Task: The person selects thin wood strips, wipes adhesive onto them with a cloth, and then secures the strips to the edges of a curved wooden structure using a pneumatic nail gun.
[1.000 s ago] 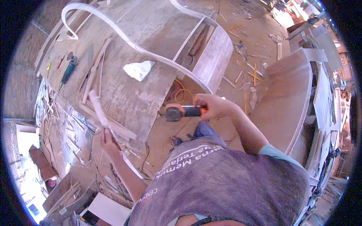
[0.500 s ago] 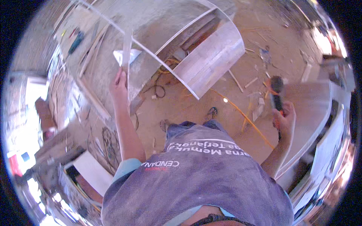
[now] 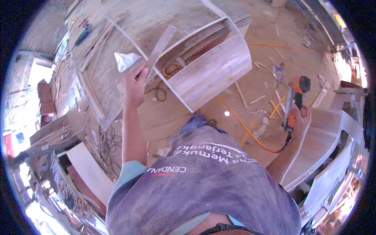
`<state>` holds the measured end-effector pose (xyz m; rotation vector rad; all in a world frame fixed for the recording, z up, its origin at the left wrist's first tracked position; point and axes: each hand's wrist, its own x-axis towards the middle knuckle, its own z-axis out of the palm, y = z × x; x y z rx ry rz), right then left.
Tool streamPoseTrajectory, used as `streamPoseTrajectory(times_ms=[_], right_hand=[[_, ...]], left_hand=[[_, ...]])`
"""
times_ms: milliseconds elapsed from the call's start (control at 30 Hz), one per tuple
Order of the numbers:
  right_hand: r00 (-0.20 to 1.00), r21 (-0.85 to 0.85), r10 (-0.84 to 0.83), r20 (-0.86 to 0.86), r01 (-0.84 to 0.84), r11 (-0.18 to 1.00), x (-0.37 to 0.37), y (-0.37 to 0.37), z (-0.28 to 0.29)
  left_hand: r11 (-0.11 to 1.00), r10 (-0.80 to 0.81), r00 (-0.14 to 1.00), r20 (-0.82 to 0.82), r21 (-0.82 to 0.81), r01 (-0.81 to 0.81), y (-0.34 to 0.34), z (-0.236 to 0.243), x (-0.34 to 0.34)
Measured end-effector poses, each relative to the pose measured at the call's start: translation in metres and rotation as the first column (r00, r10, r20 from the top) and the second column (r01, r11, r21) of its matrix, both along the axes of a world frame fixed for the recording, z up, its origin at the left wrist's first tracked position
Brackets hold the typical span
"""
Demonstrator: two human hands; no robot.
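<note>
Raised ahead on the left, my left hand (image 3: 136,80) is closed around the lower end of a flat wooden strip (image 3: 162,44) that slants up to the right. It is close to one thin edge of a wooden frame (image 3: 181,98) with a curved slatted panel (image 3: 215,70). Out to the right, my right hand (image 3: 299,117) grips an orange and black nail gun (image 3: 299,92) by its handle. An orange air hose (image 3: 250,131) runs from the handle's bottom. Next to my left hand shows a crumpled white piece (image 3: 126,61), perhaps plastic.
Offcuts (image 3: 258,98) and crossed yellowish sticks (image 3: 277,107) litter the floor. A curved wooden panel (image 3: 317,137) stands close at my right. Tangled cable (image 3: 107,137) and a white board (image 3: 90,170) are at left. A dark green tool (image 3: 83,35) lies farther off.
My left hand has moved right, and its strip has tipped from upright to slanting right. The nail gun in my right hand has turned, so its side and hose show more.
</note>
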<state>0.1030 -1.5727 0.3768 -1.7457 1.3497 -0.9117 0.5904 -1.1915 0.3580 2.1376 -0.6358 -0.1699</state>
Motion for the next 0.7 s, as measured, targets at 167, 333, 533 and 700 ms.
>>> streamPoseTrajectory(times_ms=[167,333,533,700], right_hand=[[0.999,0.141,0.005,0.054,-0.013,0.990,0.022,-0.022,0.003],[0.994,0.283,0.104,0.018,-0.105,0.954,0.074,-0.070,-0.003],[0.967,0.319,0.256,0.005,-0.244,0.916,0.140,-0.169,-0.042],[0.851,0.374,0.515,-0.102,-0.447,0.813,0.189,-0.256,-0.095]], left_hand=[[0.974,-0.226,0.972,-0.061,-0.028,0.225,-0.116,-0.039,0.002],[0.952,-0.298,0.953,-0.056,0.060,0.301,-0.190,-0.068,-0.008],[0.967,-0.093,0.995,-0.047,0.235,0.101,-0.269,-0.107,-0.020],[0.960,0.023,0.999,-0.030,0.280,-0.014,-0.308,-0.129,-0.023]])
